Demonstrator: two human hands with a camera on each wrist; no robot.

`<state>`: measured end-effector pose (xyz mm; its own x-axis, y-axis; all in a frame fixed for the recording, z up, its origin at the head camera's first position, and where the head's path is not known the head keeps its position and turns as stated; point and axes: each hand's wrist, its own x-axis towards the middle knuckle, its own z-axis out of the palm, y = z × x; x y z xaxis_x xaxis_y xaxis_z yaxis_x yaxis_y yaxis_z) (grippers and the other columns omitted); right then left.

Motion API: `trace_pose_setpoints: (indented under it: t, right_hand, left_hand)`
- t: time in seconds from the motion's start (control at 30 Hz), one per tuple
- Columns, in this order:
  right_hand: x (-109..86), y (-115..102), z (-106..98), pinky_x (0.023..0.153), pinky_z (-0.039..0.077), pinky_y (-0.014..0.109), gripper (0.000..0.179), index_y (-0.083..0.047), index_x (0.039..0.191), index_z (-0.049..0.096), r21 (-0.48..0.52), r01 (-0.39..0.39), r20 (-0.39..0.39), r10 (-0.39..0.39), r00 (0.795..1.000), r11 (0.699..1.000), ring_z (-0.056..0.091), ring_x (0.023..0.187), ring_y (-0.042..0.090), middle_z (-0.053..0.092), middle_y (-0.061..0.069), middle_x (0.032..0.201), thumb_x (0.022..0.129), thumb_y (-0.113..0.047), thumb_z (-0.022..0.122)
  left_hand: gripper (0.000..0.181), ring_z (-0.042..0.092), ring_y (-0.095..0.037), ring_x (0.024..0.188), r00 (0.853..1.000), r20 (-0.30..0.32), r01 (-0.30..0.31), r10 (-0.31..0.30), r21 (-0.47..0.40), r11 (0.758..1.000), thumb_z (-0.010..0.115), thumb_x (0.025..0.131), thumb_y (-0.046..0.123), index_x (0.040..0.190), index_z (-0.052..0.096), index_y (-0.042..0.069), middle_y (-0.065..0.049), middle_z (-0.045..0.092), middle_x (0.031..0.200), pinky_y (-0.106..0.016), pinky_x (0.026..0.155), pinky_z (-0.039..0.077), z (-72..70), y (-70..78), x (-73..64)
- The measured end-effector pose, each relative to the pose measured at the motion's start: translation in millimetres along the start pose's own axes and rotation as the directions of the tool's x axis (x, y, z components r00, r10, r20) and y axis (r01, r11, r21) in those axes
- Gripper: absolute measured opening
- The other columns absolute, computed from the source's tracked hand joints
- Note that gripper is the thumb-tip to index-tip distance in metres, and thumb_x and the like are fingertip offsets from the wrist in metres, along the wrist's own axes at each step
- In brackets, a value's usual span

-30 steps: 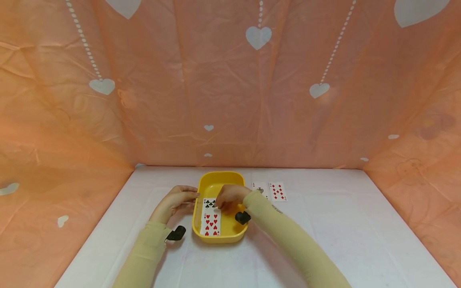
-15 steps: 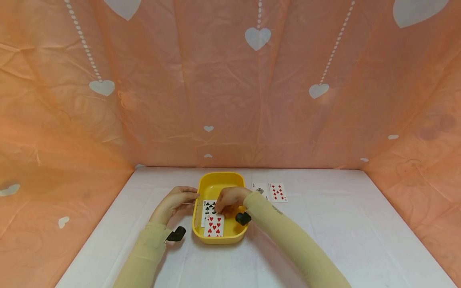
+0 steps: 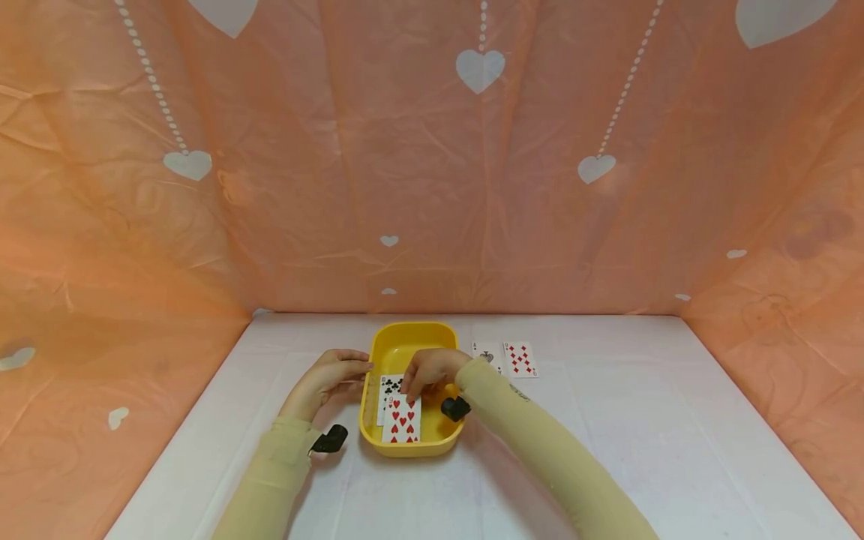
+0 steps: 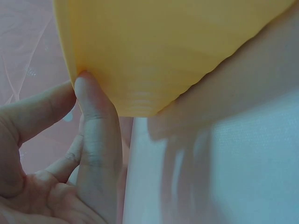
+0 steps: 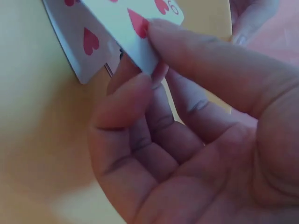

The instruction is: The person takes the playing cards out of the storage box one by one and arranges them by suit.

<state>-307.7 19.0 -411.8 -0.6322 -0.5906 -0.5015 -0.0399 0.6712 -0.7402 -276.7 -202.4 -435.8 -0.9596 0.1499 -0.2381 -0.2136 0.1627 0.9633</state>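
Inside a yellow plastic tray (image 3: 443, 444), my right hand (image 3: 432, 369) pinches the nine of hearts (image 3: 402, 420) by its edge between thumb and forefinger. In the right wrist view this nine of hearts (image 5: 140, 21) is tilted up, and another hearts card (image 5: 84, 39) shows behind it. A clubs card (image 3: 390, 385) lies in the tray, partly covered by the nine and by my fingers. My left hand (image 3: 332, 375) pinches the tray's left side; in the left wrist view its thumb (image 4: 96, 112) presses the outer wall (image 4: 154, 51) close to the rim.
Right of the tray, two cards lie face up on the white-covered table (image 3: 594, 450): an ace (image 3: 486, 355), partly behind my right wrist, and the nine of diamonds (image 3: 520, 360). Orange sheeting with white hearts (image 3: 432, 187) encloses the back and both sides.
The nine of hearts has slid slightly right in the tray, uncovering a strip of the clubs card on its left; my right fingers now hold its upper edge. The left hand and tray keep their place.
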Motion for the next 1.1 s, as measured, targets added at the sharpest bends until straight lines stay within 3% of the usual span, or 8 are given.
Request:
trace_pose_setpoints:
  t: [0.23, 0.47, 0.63, 0.8, 1.1]
  right_hand:
    - [-2.5, -0.5, -4.2, 0.061, 0.047, 0.025, 0.008, -0.003, 0.084, 0.071, 0.003, 0.0, -0.032, 0.0, 0.999, 1.0, 0.05, 0.065, 0.015, 0.062, 0.002, 0.072, 0.088, -0.01, 0.068]
    - [-4.4, 0.2, -10.8, 0.068, 0.047, 0.031, 0.01, -0.003, 0.086, 0.07, 0.018, 0.028, -0.049, -0.027, 0.998, 0.999, 0.051, 0.068, 0.017, 0.062, 0.003, 0.073, 0.089, -0.012, 0.066]
    - [-4.4, 0.6, -15.3, 0.08, 0.054, 0.038, 0.009, -0.002, 0.094, 0.067, 0.083, 0.038, -0.062, -0.033, 0.998, 0.996, 0.057, 0.071, 0.018, 0.064, 0.005, 0.079, 0.09, -0.01, 0.065]
    - [-8.2, 0.3, -22.1, 0.078, 0.055, 0.038, 0.014, 0.001, 0.1, 0.067, 0.171, 0.05, -0.087, -0.035, 0.996, 0.984, 0.059, 0.071, 0.02, 0.065, 0.008, 0.082, 0.09, -0.007, 0.063]
    - [-26.5, 8.3, -45.4, 0.082, 0.054, 0.039, 0.024, 0.006, 0.107, 0.06, 0.353, 0.115, -0.18, -0.053, 0.982, 0.929, 0.061, 0.078, 0.021, 0.065, 0.013, 0.092, 0.084, 0.002, 0.065]
  left_hand:
    - [0.037, 0.066, -0.022, 0.085, 1.0, -0.003, 0.002, -0.002, -0.025, 1.0, 0.065, 0.089, 0.005, 0.118, 0.052, -0.014, -0.025, 0.065, 0.104, -0.028, 0.07, 0.056, -0.7, -1.9, 2.1]
    - [0.038, 0.065, -0.026, 0.089, 1.0, -0.005, -0.005, 0.005, 0.002, 1.0, 0.065, 0.089, 0.011, 0.117, 0.055, -0.012, -0.022, 0.065, 0.104, -0.034, 0.076, 0.056, -2.1, -2.6, -0.7]
    - [0.036, 0.065, -0.026, 0.088, 1.0, -0.027, -0.005, 0.005, 0.011, 1.0, 0.067, 0.088, 0.014, 0.114, 0.057, -0.01, -0.018, 0.065, 0.103, -0.035, 0.079, 0.055, -1.3, -3.4, -2.6]
    - [0.037, 0.065, -0.027, 0.089, 1.0, -0.015, -0.023, 0.023, 0.013, 1.0, 0.066, 0.088, 0.013, 0.115, 0.056, -0.011, -0.02, 0.064, 0.104, -0.034, 0.079, 0.054, -1.9, -4.4, -3.0]
    - [0.038, 0.065, -0.028, 0.09, 1.0, -0.01, -0.019, 0.019, 0.002, 1.0, 0.066, 0.089, 0.012, 0.116, 0.055, -0.011, -0.022, 0.065, 0.105, -0.034, 0.077, 0.055, -1.9, -4.8, -1.7]
